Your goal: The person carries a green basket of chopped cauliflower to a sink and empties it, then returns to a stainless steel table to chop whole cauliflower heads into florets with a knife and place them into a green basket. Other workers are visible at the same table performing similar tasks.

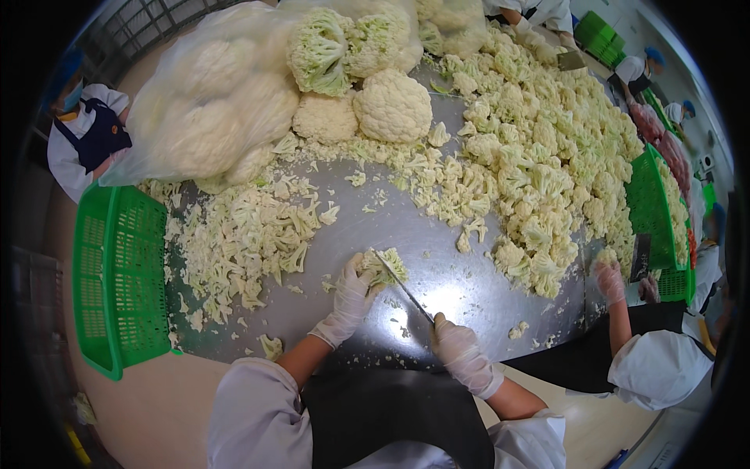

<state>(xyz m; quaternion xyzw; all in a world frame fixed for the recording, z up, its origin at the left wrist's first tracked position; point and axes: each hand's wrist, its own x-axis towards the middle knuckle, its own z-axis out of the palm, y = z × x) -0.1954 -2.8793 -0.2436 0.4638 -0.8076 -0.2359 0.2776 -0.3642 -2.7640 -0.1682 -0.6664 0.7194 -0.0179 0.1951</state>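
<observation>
My left hand (351,300), in a clear glove, grips a cauliflower floret (387,265) just above the metal table. The handle of a knife (413,298) is in my gloved right hand (463,352). Its narrow blade slants up and to the left, with the tip end lying across the floret. Whether the edge has gone into the floret I cannot tell. Left of my left hand lies a heap of cut cauliflower pieces (234,252). To the right, beyond the knife, spreads a large pile of florets (539,176).
Whole cauliflower heads (392,105) and a plastic bag of cauliflower (211,111) stand at the back. A green basket (137,281) sits at the table's left edge, another green basket (650,199) at the right. A co-worker's gloved hand (609,281) works at right beside a broad blade (640,257).
</observation>
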